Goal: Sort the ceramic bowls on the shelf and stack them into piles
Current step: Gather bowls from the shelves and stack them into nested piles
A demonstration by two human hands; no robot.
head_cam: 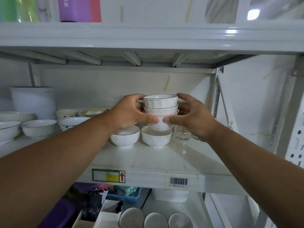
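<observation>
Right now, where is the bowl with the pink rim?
In the head view, the pink-rimmed bowl is the bottom of the stack held by both hands, just above the ribbed white bowl on the shelf.

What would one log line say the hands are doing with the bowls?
hands: left hand and right hand grip stack of three bowls | position: above ribbed white bowl | shelf

Bare shelf [164,160] in front; two bowls [125,137] and glasses [181,133] crowd behind
</observation>
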